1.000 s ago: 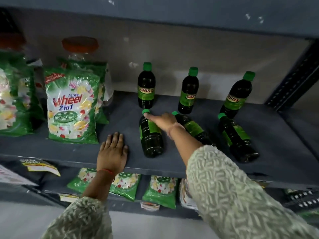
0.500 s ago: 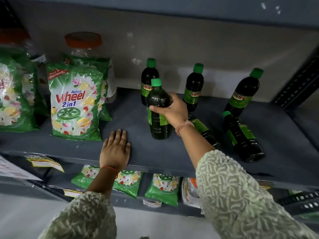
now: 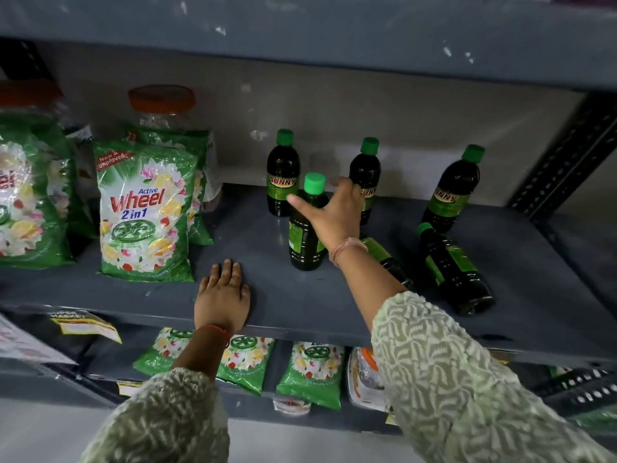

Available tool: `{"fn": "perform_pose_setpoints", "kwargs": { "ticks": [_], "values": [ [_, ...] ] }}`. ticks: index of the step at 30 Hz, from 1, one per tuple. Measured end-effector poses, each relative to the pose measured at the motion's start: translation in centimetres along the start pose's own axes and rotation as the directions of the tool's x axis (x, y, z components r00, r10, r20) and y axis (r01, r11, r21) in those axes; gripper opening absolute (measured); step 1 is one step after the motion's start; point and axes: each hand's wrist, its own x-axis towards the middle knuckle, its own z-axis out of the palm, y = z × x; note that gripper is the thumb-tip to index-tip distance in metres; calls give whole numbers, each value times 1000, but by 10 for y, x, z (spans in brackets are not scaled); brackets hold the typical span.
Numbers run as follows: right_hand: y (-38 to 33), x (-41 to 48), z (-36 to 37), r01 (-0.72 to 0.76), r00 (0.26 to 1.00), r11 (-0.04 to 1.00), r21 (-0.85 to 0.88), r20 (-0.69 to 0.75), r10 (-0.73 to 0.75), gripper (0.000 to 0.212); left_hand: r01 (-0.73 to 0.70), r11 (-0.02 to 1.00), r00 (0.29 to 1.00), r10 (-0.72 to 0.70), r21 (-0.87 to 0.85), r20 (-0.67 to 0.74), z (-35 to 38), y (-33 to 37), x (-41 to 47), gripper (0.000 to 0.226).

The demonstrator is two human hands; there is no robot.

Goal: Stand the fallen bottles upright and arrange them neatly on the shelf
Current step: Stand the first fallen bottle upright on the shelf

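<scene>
Right hand (image 3: 334, 213) spread open around the shoulder of an upright bottle (image 3: 305, 242) mid-shelf, thumb pointing left across its neck, fingers fanned behind — whether it has any grip on it, cannot tell. Left hand (image 3: 223, 297) flat, palm down, on the front edge of the shelf (image 3: 267, 295), holding nothing. Three more bottles stand along the back edge: left (image 3: 283, 175), middle (image 3: 366, 172), right (image 3: 454, 192). Two lie on their sides toward the right end — one (image 3: 384, 259) partly hidden by the right forearm, one (image 3: 455, 272) clear of it. Detergent bag (image 3: 147, 212) stands at the left end.
</scene>
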Motion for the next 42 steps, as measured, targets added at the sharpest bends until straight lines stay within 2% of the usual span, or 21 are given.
{"fn": "perform_pose_setpoints", "kwargs": {
  "ticks": [2, 4, 6, 8, 10, 11, 13, 16, 18, 20, 23, 26, 29, 37, 42],
  "values": [
    [-8, 2, 0, 23, 999, 998, -50, -22, -25, 61, 0, 1000, 1000, 0, 1, -4, 0, 0, -1, 54],
    [-11, 7, -1, 38, 999, 994, -100, 30, -35, 49, 1, 1000, 1000, -1, -3, -9, -1, 1, -1, 54],
    [-16, 9, -5, 19, 996, 999, -49, 84, -15, 41, 0, 1000, 1000, 0, -6, -3, -1, 1, -1, 54],
    [-17, 10, -7, 36, 992, 997, -72, 122, -27, 52, -3, 1000, 1000, 3, -4, -4, -1, 1, -1, 54],
    [-16, 9, -7, 77, 989, 973, -216, 141, -47, 70, -6, 1000, 1000, 6, -9, -19, -1, 1, -1, 53],
    [-16, 7, -9, 83, 989, 968, -235, 138, -52, 72, -7, 1000, 1000, 7, -13, -23, -2, 1, -1, 53],
    [-15, 7, -12, 73, 987, 983, -166, 152, -48, 66, -6, 1000, 1000, 6, -16, -18, -1, 0, -1, 53],
    [-14, 14, -20, -6, 952, 997, -77, 305, 30, 56, -3, 1000, 1000, 3, -19, -12, 0, 0, 0, 54],
    [-13, 15, -21, -23, 924, 995, -102, 378, 60, 63, -1, 1000, 1000, 1, -17, -16, 0, 0, 1, 54],
    [-12, 15, -18, 25, 939, 984, -178, 342, 38, 78, 2, 1000, 1000, -2, -13, -18, 0, -1, 1, 54],
    [-10, 15, -20, 29, 959, 990, -137, 282, 11, 65, -1, 1000, 1000, 1, -11, -20, 1, -1, 1, 54],
    [-7, 24, -33, -21, 935, 998, -57, 352, 40, 50, -4, 1000, 1000, 4, -11, -23, 0, 0, 0, 54],
    [-6, 30, -39, -34, 901, 998, -49, 430, 52, 52, -6, 1000, 1000, 5, -12, -23, 0, 0, 0, 54],
    [-5, 27, -37, -14, 887, 998, -53, 460, 37, 55, -31, 999, 999, 31, -5, -19, 1, 0, 0, 55],
    [-1, 10, -37, 11, 923, 1000, 9, 385, -14, 59, -56, 998, 997, 56, -1, 60, 0, 0, 3, 57]
  ]
}}
